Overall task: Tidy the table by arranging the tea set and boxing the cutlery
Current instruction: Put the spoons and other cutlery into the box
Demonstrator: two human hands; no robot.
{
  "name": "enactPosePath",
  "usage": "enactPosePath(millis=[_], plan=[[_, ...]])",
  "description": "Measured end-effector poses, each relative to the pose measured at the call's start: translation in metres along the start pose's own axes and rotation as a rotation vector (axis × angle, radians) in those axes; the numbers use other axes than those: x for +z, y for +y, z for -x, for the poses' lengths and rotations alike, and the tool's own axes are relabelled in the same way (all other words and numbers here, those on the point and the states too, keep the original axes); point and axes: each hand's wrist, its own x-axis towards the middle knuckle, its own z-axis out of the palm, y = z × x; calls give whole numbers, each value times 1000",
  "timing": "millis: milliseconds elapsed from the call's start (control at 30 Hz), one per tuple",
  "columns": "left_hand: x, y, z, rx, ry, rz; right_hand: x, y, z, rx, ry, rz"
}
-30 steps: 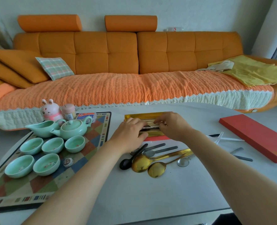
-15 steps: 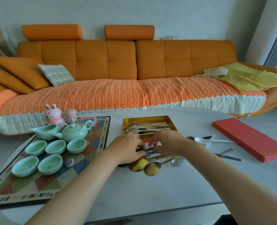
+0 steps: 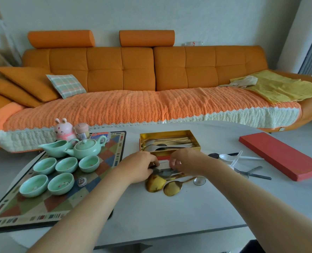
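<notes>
We find the left hand [image 3: 140,168] and right hand [image 3: 187,163] pinching loose cutlery [image 3: 167,174] on the table [image 3: 169,216] just in front of the box [image 3: 164,133]. We advise aligning handles before lifting, lest pieces slip.

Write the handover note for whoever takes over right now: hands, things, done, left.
Hands: left hand and right hand both have fingers curled onto the loose cutlery pile, just in front of the gold box.
Done: teapot, pitcher and five cups sit grouped on the mat; some boxed cutlery lies in the gold box.
Left: box the pile, the gold spoons, the white spoons and dark knives; then probably fit the red lid, lying far right.
</notes>
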Motion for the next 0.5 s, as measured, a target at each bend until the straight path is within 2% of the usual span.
enactPosePath(millis=[233, 500], plan=[[1, -4, -1, -14, 19, 79, 0, -9, -3, -54, 52, 25], [-6, -8, 1, 5, 42, 17, -2, 5, 0, -92, 120, -25]])
